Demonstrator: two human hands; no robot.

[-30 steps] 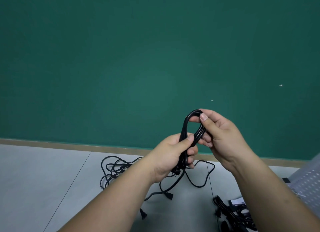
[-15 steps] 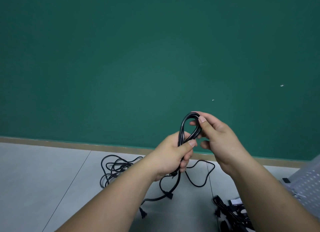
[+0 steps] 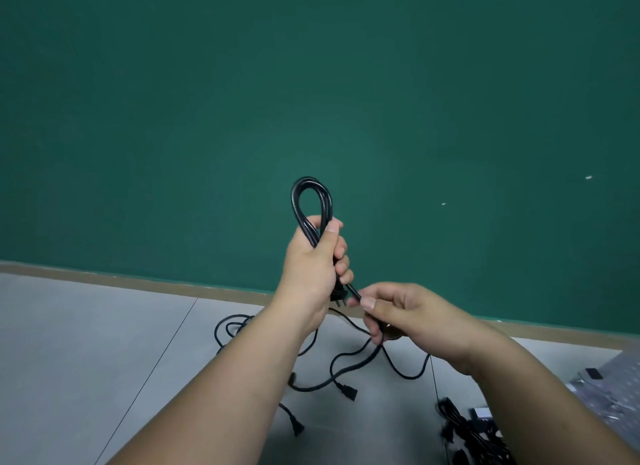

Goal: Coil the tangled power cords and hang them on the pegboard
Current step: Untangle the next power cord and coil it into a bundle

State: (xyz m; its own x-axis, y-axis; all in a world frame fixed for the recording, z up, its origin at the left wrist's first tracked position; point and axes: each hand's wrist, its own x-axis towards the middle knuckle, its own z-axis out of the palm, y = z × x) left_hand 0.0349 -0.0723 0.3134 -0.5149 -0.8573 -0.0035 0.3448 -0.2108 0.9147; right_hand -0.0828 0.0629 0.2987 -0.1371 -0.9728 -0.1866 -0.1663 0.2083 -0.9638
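Left hand [image 3: 311, 267] grips a coil [image 3: 293, 197] of black cord, loop upright above the fist; right hand [image 3: 412, 312] pinches the free strand just below the left hand; the strand drops to loose cords [image 3: 349, 392] on the floor [image 3: 86, 343]; a pegboard [image 3: 620, 371] lies at the right edge, near a second bundle [image 3: 460, 426].

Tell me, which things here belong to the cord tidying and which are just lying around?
Job: looped cord in left hand; its tail in right hand; tangled cords on floor; cord pile; pegboard.
Lying about: small white item; black piece on pegboard.
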